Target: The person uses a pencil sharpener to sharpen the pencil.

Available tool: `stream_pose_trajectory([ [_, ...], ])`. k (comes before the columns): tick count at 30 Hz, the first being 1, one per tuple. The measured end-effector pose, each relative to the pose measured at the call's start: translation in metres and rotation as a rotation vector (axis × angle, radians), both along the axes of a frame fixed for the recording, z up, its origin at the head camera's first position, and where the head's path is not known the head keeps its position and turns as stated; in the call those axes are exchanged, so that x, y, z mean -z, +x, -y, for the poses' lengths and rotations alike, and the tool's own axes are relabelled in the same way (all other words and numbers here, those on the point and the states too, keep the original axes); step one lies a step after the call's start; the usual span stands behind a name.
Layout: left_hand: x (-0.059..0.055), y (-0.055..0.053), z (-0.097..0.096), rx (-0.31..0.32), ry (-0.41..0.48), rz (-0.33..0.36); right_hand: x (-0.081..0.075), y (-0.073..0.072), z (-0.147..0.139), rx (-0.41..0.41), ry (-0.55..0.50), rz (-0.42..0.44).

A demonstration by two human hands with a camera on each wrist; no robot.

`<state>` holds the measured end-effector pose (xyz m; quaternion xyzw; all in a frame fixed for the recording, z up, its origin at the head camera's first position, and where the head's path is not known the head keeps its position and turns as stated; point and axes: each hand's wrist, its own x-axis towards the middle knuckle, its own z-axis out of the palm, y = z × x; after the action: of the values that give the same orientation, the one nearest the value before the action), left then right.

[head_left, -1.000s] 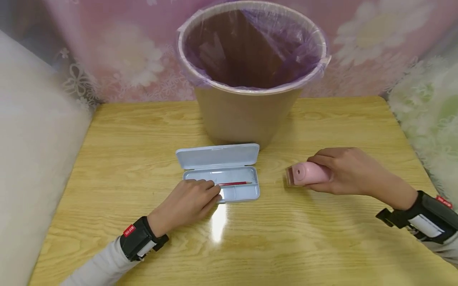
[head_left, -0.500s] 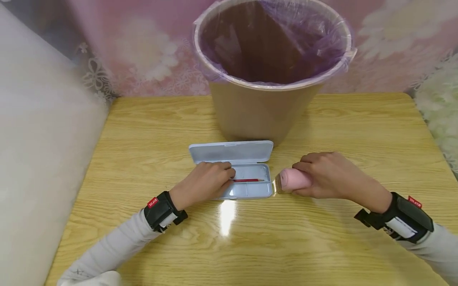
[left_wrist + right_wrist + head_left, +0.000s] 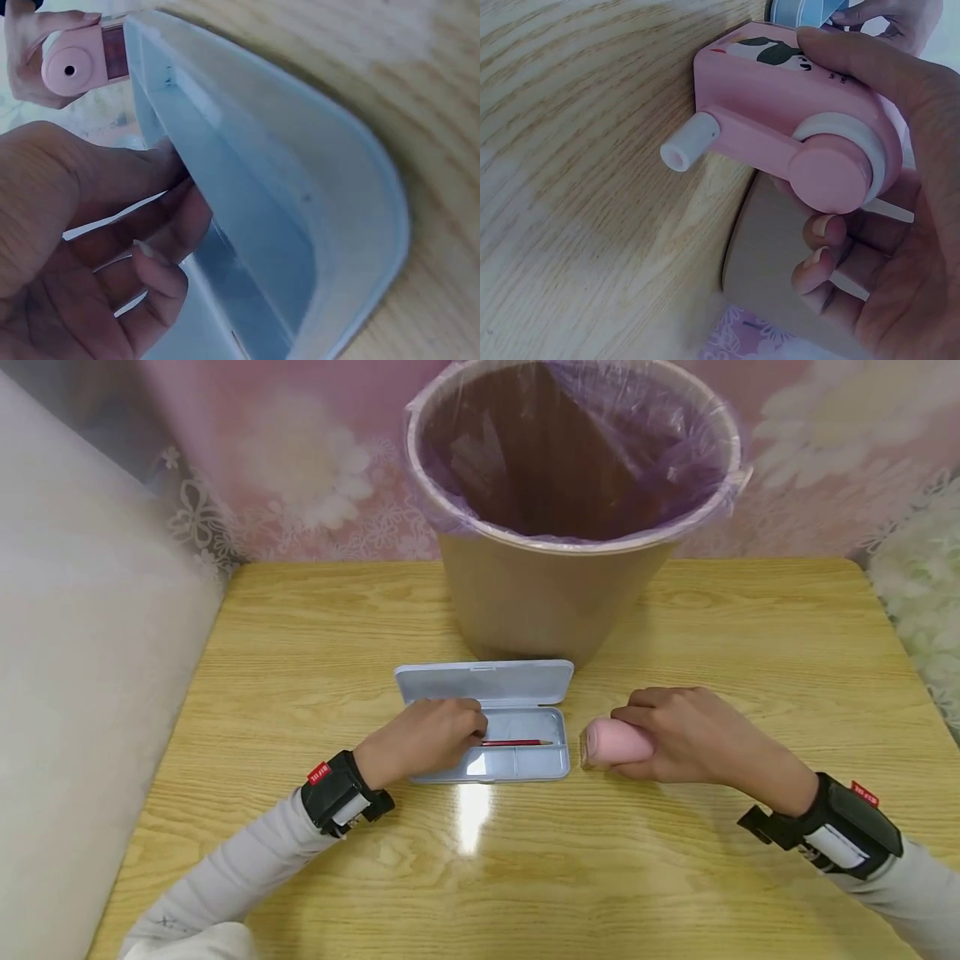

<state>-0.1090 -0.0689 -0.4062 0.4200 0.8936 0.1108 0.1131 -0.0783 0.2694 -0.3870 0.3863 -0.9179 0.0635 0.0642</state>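
A light blue pencil case [image 3: 542,766] stands with its lid [image 3: 517,681] raised. My left hand [image 3: 423,735] reaches over its left half and pinches a red pencil [image 3: 517,742], whose sharpened end points right along the divider. In the left wrist view the thumb [image 3: 135,169] and fingers meet inside the case, and the pinched end is hidden. To the right of the case, my right hand [image 3: 690,735] grips a pink crank pencil sharpener [image 3: 622,742], its front facing the case. In the right wrist view its white crank knob [image 3: 690,142] sticks out toward the camera.
Directly behind the case stands a tall beige bin [image 3: 555,602] lined with a purple plastic bag [image 3: 645,435]. The wooden table [image 3: 525,893] ends at a pink flowered backdrop [image 3: 315,468]. A white surface [image 3: 90,635] rises along the left side.
My right hand has brought the sharpener left, closer to the case, and then hardly moves. My left hand has shifted farther back over the case, to the pencil. The head view has shifted slightly.
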Motion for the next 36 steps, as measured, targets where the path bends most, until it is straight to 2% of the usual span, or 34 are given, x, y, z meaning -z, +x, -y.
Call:
stream_pose_trajectory([
  [6, -0.003, -0.002, -0.003, -0.021, 0.005, 0.060, 0.002, 0.000, 0.000, 0.011, -0.010, 0.009],
  [9, -0.005, -0.003, -0.005, -0.013, -0.007, 0.063, 0.002, 0.000, 0.000, 0.016, -0.020, 0.009],
  [15, -0.007, -0.006, -0.005, 0.031, -0.065, 0.025, 0.003, 0.002, 0.001, 0.034, -0.036, 0.032],
  [23, -0.011, -0.010, -0.008, 0.114, -0.127, 0.012, 0.007, 0.008, 0.001, 0.075, -0.044, 0.074],
  [25, -0.014, -0.010, -0.008, 0.125, -0.113, 0.001, 0.008, 0.010, 0.001, 0.073, -0.050, 0.072],
  [28, -0.017, -0.011, -0.007, 0.131, -0.046, -0.005, 0.010, 0.011, 0.000, 0.075, -0.050, 0.068],
  [32, -0.019, -0.010, -0.009, 0.129, 0.070, 0.036, 0.009, 0.011, -0.001, 0.086, -0.037, 0.076],
  [36, -0.023, -0.007, -0.015, 0.148, 0.106, 0.036, 0.007, 0.012, -0.001, 0.105, -0.024, 0.130],
])
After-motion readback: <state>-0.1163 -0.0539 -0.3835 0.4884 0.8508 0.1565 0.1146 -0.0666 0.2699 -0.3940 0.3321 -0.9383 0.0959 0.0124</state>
